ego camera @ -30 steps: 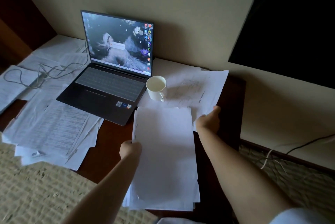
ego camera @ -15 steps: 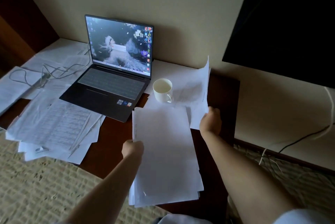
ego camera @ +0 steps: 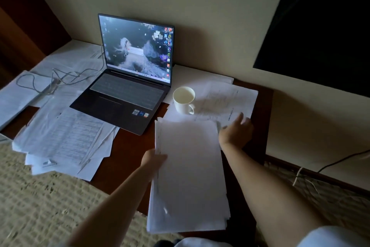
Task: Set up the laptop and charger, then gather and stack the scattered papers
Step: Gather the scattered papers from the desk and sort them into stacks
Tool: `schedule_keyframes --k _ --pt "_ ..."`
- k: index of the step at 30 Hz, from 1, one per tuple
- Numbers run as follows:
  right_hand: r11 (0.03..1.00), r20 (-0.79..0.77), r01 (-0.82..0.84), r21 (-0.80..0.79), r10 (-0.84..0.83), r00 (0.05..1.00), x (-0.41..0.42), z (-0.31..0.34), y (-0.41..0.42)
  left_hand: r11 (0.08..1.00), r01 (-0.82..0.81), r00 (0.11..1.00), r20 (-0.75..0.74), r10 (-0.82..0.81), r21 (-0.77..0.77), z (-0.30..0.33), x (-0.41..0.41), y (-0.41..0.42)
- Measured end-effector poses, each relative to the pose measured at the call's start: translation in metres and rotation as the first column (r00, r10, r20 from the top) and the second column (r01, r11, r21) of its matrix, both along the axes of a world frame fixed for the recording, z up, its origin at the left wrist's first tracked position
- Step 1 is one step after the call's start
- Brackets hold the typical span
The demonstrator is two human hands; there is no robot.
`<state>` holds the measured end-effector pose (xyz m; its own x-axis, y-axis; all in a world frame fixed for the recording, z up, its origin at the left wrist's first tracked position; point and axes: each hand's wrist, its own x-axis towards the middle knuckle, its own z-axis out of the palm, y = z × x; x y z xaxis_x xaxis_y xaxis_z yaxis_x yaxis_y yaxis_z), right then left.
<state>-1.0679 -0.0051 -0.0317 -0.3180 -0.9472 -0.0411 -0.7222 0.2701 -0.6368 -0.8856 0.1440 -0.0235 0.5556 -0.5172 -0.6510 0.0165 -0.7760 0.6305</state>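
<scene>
We see the dark wooden bench crowded nearly edge to edge. The open laptop stands at the back by the wall, its screen lit, with a thin cable looping off its left side over loose sheets. More scattered papers spill over the bench's near-left edge above the carpet. A white mug sits just right of the laptop, resting on printed sheets that reach the bench's right edge. Bare wood shows only in a strip between the left papers and the stack, which overhangs the near edge. Our left hand grips the stack's left edge. Our right hand lies past the stack's top-right corner, fingers loosely extended over the printed sheets, holding nothing we can make out; it is blurred.
</scene>
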Motion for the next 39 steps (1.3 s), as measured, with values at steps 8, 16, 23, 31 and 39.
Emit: schedule_keyframes --k 8,16,23,31,39 --pt "0.864 0.664 -0.385 0.324 0.083 0.743 0.096 0.016 -0.009 0.999 -0.052 0.998 -0.029 0.053 0.013 -0.011 0.015 -0.01" --pt "0.911 0.572 -0.332 0.244 0.141 0.808 0.127 0.0 -0.019 1.0 -0.022 0.996 -0.088 0.024 0.019 -0.015 0.045 -0.017" --pt "0.963 0.707 -0.139 0.233 -0.069 0.704 0.13 0.01 -0.029 0.96 0.28 0.96 0.009 -0.28 -0.025 -0.012 0.059 -0.036" --pt "0.976 0.593 0.171 0.137 -0.219 0.775 0.044 -0.022 -0.026 0.904 0.419 0.887 0.252 -0.387 -0.087 -0.007 0.032 -0.048" --pt "0.906 0.539 0.381 0.184 -0.418 0.732 -0.023 -0.026 -0.005 0.919 0.379 0.89 0.318 -0.328 -0.112 -0.003 0.003 -0.045"
